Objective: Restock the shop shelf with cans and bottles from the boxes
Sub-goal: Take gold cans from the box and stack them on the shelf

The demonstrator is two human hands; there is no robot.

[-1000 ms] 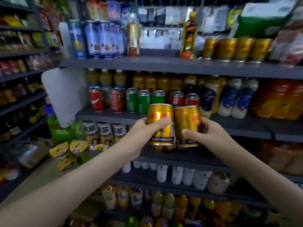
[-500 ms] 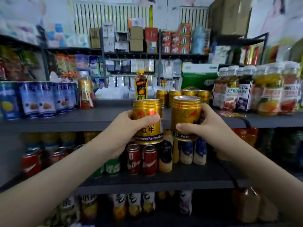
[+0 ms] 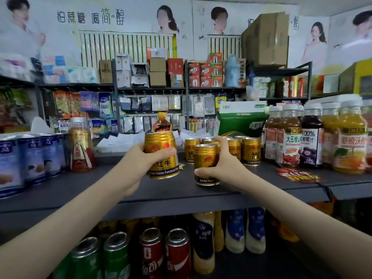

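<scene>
Each of my hands holds a gold energy-drink can over the dark top shelf (image 3: 80, 184). My left hand (image 3: 141, 158) grips one gold can (image 3: 161, 150) just above the shelf, slightly tilted. My right hand (image 3: 223, 164) grips a second gold can (image 3: 205, 158) whose base rests on or just above the shelf board. Directly behind them stands a group of several matching gold cans (image 3: 249, 152).
Blue tins (image 3: 32, 158) and a clear bottle (image 3: 79, 146) stand at the shelf's left. Juice bottles (image 3: 310, 141) fill its right, with a red label (image 3: 300, 176) lying in front. Cola and green cans (image 3: 149, 254) sit on the shelf below.
Both hands have carried their cans up from the lower shelves to the top shelf. The right can has come down to the shelf board in front of the gold cans.
</scene>
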